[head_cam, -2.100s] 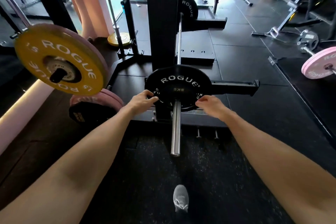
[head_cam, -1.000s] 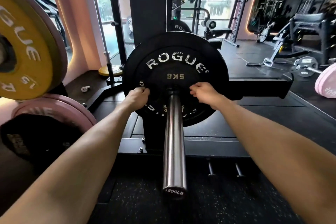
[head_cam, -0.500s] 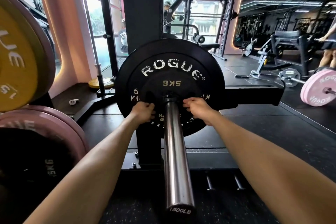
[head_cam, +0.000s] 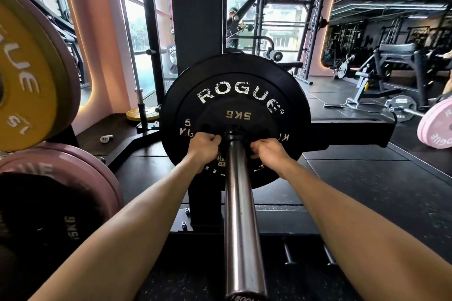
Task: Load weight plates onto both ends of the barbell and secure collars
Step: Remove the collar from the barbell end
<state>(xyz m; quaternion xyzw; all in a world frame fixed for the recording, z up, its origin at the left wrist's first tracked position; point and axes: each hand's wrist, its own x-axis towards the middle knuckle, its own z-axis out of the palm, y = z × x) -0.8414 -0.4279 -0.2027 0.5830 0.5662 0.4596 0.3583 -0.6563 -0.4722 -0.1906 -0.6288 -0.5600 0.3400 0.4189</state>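
Observation:
A black ROGUE plate (head_cam: 234,95) marked 5KG sits far in on the steel barbell sleeve (head_cam: 241,215), which points straight at me. My left hand (head_cam: 204,146) presses its curled fingers on the plate's face just left of the sleeve. On the other side of the sleeve, my right hand (head_cam: 267,151) does the same with its fingers bent against the plate. No collar is in sight on the sleeve.
A yellow plate (head_cam: 27,80) and pink and black plates (head_cam: 56,193) hang on storage pegs at the left. The black rack upright (head_cam: 195,19) rises behind the plate. A pink-plated barbell (head_cam: 435,124) lies on the floor at the right, benches beyond.
The plate has slid along the sleeve away from me. Both hands have shifted from its lower rim inward to the hub, close beside the sleeve.

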